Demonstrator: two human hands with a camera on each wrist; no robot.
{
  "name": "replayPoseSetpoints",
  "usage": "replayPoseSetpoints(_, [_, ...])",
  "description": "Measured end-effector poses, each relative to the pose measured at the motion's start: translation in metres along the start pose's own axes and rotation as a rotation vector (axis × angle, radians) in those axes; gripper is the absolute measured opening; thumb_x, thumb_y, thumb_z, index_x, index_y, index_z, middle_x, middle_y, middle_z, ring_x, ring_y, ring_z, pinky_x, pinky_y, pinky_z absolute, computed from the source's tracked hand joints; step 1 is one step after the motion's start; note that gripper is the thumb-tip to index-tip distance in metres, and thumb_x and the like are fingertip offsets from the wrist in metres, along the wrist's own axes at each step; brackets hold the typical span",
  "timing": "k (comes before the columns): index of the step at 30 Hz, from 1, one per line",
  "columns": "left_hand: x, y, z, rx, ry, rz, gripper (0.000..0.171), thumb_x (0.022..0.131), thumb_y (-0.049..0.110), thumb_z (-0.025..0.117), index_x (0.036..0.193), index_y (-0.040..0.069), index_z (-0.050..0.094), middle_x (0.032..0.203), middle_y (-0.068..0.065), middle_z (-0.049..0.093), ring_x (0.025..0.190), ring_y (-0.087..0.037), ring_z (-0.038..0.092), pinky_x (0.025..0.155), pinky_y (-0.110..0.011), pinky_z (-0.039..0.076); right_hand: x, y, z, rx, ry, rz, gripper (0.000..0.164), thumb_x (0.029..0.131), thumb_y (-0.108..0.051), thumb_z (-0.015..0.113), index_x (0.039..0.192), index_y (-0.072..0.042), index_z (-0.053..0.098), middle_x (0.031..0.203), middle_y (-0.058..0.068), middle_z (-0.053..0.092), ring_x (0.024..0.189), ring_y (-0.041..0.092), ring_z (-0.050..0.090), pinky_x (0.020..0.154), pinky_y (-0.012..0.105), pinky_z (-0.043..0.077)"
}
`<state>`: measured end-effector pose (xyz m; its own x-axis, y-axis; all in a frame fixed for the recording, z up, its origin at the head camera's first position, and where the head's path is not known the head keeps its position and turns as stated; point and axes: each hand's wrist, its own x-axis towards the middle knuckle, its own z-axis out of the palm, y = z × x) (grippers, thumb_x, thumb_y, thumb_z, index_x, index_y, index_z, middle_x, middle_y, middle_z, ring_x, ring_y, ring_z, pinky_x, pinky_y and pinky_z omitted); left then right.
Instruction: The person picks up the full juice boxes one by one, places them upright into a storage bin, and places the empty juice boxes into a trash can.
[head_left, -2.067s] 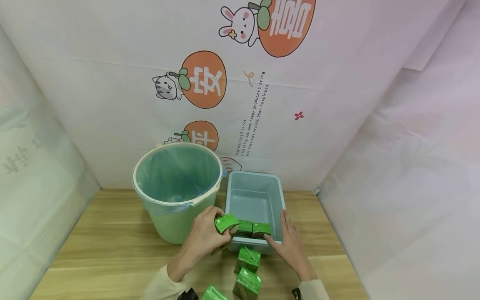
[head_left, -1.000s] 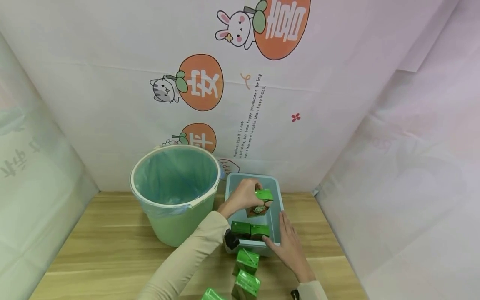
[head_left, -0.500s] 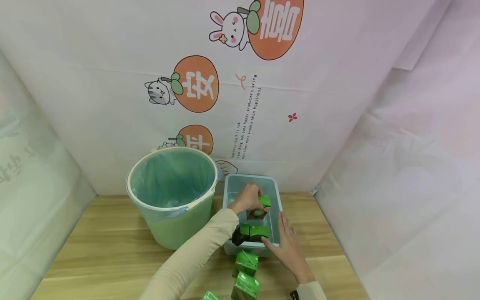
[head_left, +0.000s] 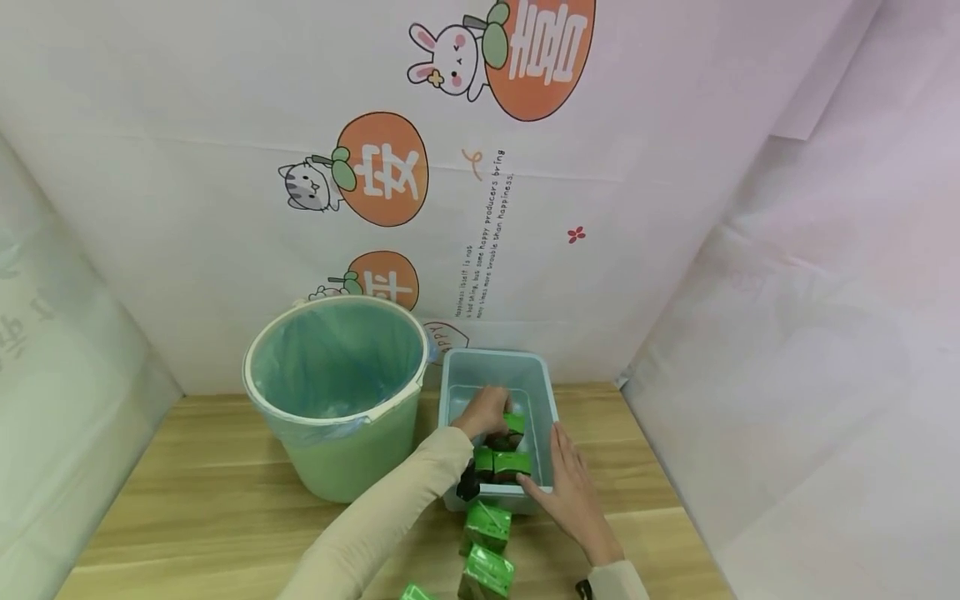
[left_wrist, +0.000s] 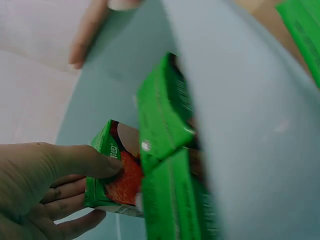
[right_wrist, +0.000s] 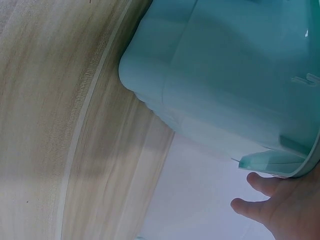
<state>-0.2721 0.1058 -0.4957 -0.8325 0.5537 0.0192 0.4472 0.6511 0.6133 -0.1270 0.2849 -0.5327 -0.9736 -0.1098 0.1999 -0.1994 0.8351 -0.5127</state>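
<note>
My left hand [head_left: 486, 410] reaches down inside the light blue plastic bin [head_left: 459, 371] and grips a small drink carton [left_wrist: 125, 175]. It has a green top and a reddish picture on its side. In the left wrist view, thumb and fingers lie on opposite sides of it. Two more green cartons [head_left: 512, 464] stand side by side along the bin's near wall, right beside the held one. My right hand [head_left: 573, 492] rests at the bin's near right corner, fingers straight along the outer right side and thumb by the near rim.
A green bucket [head_left: 352, 467] lined with a thin bag stands left of the bin. In front of the bin, two loose green cartons [head_left: 487, 569] sit on the wooden table [head_left: 202, 500], with another [head_left: 415, 593] at the frame's bottom edge. A printed white cloth [head_left: 225, 233] hangs behind.
My left hand has carried the carton from over the bin's near left edge into the bin, then lowered it and drawn it back toward the two cartons. The right hand stays at the rim.
</note>
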Motion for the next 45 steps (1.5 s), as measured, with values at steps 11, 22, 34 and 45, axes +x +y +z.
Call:
replayPoseSetpoints(11, [-0.004,-0.01,0.007,-0.061,-0.038,-0.034,0.019,0.083,-0.011,0.08,0.098,0.0,0.079,0.106,-0.015,0.074,0.07,-0.011,0.054,0.059,-0.026,0.044,-0.001,-0.006,0.005,0.02,-0.008,0.001,0.106,0.099,-0.052,0.07,0.166,0.006,0.012,0.174,0.024,0.009,0.157,0.049,0.018,0.122,0.07,0.017])
replayPoseSetpoints(22, [-0.013,-0.005,-0.003,-0.053,-0.103,-0.078,0.032,0.088,0.002,0.085,0.114,0.002,0.067,0.113,-0.013,0.066,0.093,-0.023,0.065,0.077,-0.036,0.059,0.002,-0.01,0.007,0.025,-0.008,0.0,0.105,0.099,-0.052,0.069,0.166,0.006,0.013,0.174,0.024,0.01,0.156,0.049,0.019,0.123,0.069,0.015])
replayPoseSetpoints(34, [-0.025,0.009,-0.034,-0.046,-0.104,-0.067,0.042,0.094,0.011,0.082,0.132,0.004,0.064,0.133,-0.013,0.065,0.116,-0.029,0.065,0.09,-0.04,0.058,0.0,-0.006,0.005,0.008,0.02,-0.012,0.105,0.1,-0.054,0.068,0.165,0.009,0.015,0.172,0.028,0.013,0.155,0.052,0.021,0.12,0.072,0.02])
replayPoseSetpoints(45, [-0.053,0.022,-0.046,-0.03,0.001,0.012,0.036,0.097,0.014,0.079,0.13,0.008,0.066,0.132,-0.01,0.066,0.107,-0.023,0.067,0.079,-0.033,0.057,-0.001,-0.003,0.004,-0.008,-0.005,0.007,0.104,0.101,-0.051,0.068,0.166,0.008,0.012,0.173,0.027,0.009,0.156,0.051,0.019,0.122,0.07,0.018])
